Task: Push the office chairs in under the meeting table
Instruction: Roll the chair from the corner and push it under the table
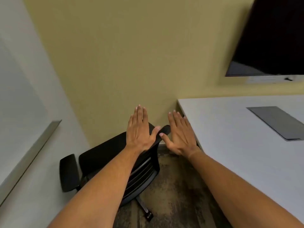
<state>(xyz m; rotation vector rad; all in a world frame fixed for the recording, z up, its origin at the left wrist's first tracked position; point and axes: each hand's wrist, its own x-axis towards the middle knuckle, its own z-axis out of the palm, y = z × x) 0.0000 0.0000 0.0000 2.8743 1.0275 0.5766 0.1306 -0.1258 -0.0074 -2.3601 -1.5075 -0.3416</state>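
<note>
While both bare arms reach forward in the head view, the left hand (139, 129) and the right hand (180, 133) are spread flat, palms down, fingers straight and apart from each other, gripping nothing. The left hand hovers over or rests on the top edge of a black office chair (105, 155); whether it touches cannot be told. The right hand sits just beside the chair's far armrest (165, 130), near the meeting table's left edge. The chair stands on the dark patterned carpet (177, 186) at the table's near-left corner, beside the table rather than under it, its back toward the camera and its other armrest (69, 172) pointing left. The white meeting table (230, 137) carries a grey panel (278, 122) set in its top. A dark screen (269, 38) hangs on the yellow wall (131, 55).
</note>
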